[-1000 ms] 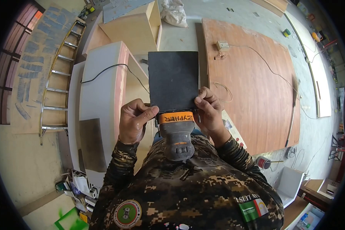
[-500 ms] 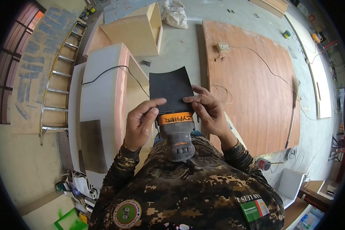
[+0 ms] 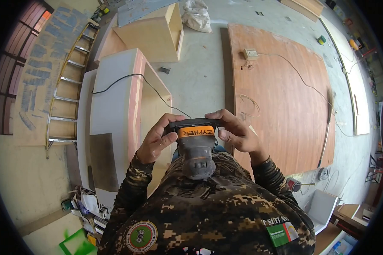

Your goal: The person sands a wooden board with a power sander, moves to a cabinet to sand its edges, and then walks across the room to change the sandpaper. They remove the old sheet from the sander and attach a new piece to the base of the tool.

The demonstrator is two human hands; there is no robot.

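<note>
A grey and orange power sander rests upright against my torso, its base facing away from me. The black sandpaper sheet is now folded down along the base and shows only as a thin dark band. My left hand grips the left end of the sheet and base, thumb on the near side. At the right end my right hand does the same, its fingers over the far side. A black cord runs from behind the sander over a white cabinet.
The white cabinet with a pink edge lies at left, near a ladder. A large wood panel with an outlet box lies at right. Beyond stand a plywood box and a white sack.
The sandpaper sheet, which stood up beyond the sander, is bent down over its base. Both hands have moved to the ends of the base.
</note>
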